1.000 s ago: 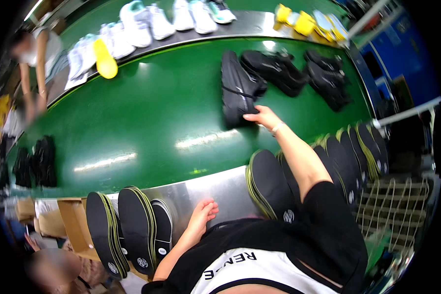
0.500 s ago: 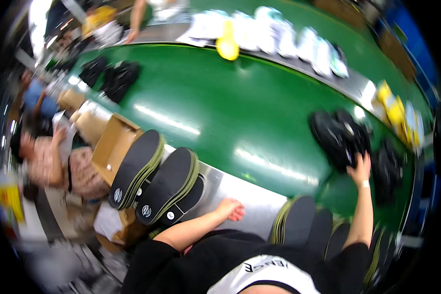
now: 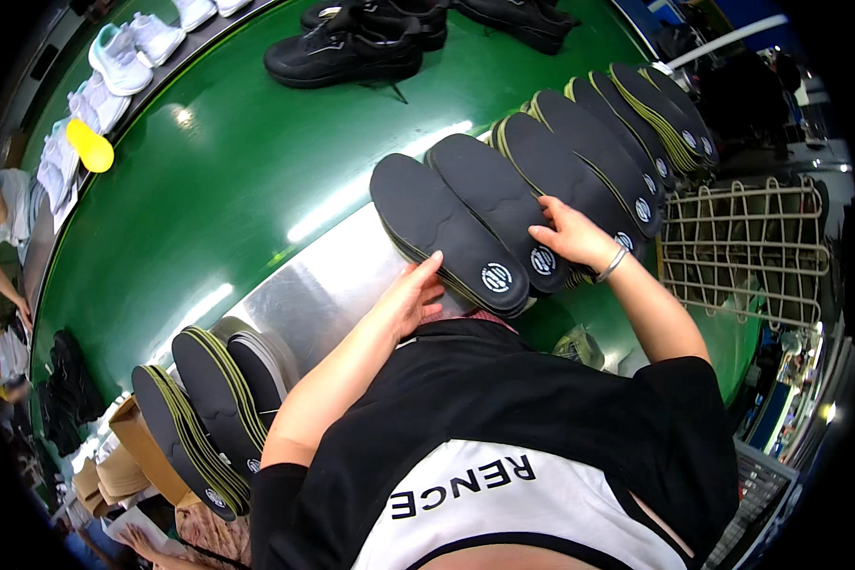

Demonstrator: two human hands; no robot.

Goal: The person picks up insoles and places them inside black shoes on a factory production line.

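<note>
Both my hands are at a row of stacked black insoles with green-yellow edges. My left hand [image 3: 413, 296] touches the near left edge of the leftmost insole stack [image 3: 446, 223], its fingers loosely bent and apart. On the neighbouring insole stack [image 3: 484, 180] lies my right hand [image 3: 575, 236], thumb and forefinger spread over the top insole near its round white print. Its other fingers are partly hidden. Further right the row goes on with more insole stacks [image 3: 551, 176]. Beyond them a pair of black shoes [image 3: 342, 52] sits on the green table [image 3: 247, 171].
More insole stacks [image 3: 214, 389] stand at the lower left by a cardboard box [image 3: 147, 451]. White shoes [image 3: 123, 62] and a yellow shoe-shaped piece [image 3: 90, 145] line a far ledge. A wire rack [image 3: 741, 249] stands right. Other people's arms show at the left.
The view has turned to the right. My right hand has let go of the black shoes and come back to the insoles. My left hand has moved to the leftmost stack of the row.
</note>
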